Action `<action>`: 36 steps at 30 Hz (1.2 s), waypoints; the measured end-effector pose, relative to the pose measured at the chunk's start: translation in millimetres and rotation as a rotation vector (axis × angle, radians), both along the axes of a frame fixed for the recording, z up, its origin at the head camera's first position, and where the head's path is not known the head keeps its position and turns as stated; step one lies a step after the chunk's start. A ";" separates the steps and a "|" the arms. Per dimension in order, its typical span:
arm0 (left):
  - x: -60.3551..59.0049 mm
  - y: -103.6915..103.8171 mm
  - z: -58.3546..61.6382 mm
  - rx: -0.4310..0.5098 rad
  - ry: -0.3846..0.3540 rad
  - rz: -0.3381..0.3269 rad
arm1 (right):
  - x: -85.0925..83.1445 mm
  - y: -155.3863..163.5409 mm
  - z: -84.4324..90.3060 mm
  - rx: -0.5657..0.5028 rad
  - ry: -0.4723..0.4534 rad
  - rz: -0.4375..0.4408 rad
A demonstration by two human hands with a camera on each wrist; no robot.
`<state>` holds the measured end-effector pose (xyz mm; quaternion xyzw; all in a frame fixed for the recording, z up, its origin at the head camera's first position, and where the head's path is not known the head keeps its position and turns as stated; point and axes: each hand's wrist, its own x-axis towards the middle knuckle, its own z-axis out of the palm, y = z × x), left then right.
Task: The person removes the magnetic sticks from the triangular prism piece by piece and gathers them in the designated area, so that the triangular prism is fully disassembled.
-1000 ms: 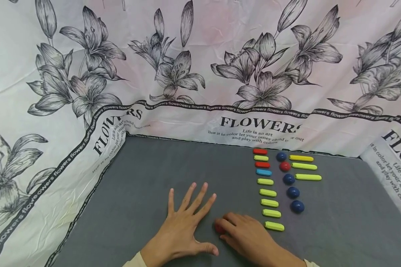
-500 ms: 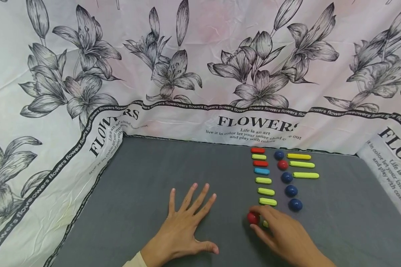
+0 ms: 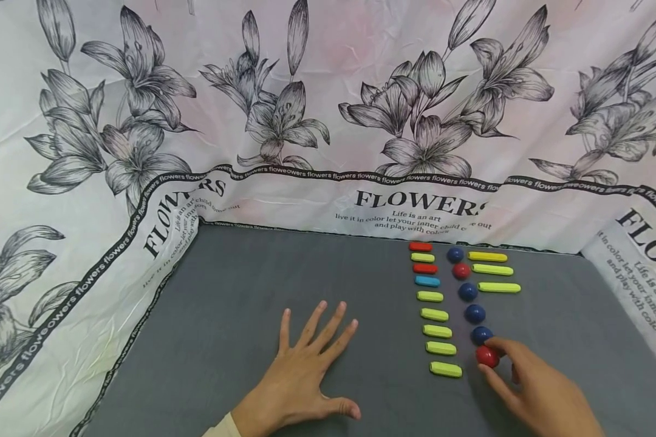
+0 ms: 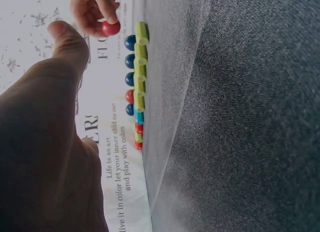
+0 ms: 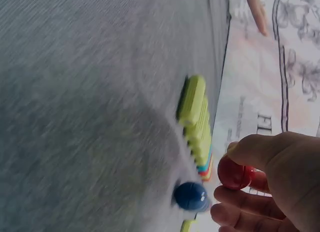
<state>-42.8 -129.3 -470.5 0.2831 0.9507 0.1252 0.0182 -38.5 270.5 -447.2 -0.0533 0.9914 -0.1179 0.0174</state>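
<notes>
My right hand (image 3: 546, 391) pinches a glossy red ball (image 3: 487, 357) between thumb and fingers. In the head view the ball sits just in front of the nearest blue ball (image 3: 481, 335), overlapping its edge. The right wrist view shows the held red ball (image 5: 233, 172) raised above the cloth, a thin seam across it. My left hand (image 3: 306, 373) lies to the left with fingers spread and thumb out, holding nothing. Between the hands runs a column of short sticks, the nearest a yellow-green stick (image 3: 445, 369).
Beyond lie several blue balls and another red ball (image 3: 461, 271). Longer yellow sticks (image 3: 499, 287) lie to their right. The column also has red sticks (image 3: 424, 268) and a blue stick (image 3: 427, 281). Grey cloth (image 3: 306, 267) covers the table; a flower-printed sheet (image 3: 284, 200) hangs behind.
My right hand has carried the red ball rightward, from beside the left hand, across the stick column to the front of the ball column. The left hand has stayed nearly still.
</notes>
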 end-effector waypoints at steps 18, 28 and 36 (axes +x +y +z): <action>0.0 0.3 0.2 0.014 -0.016 -0.021 | -12.4 16.2 -17.4 0.041 -0.118 -0.015; 1.1 -0.9 -1.4 0.005 -0.039 -0.041 | -13.5 14.8 -21.1 0.049 -0.135 -0.014; 0.4 -1.3 0.7 0.005 -0.020 -0.056 | -13.4 16.9 -15.2 0.062 -0.148 -0.012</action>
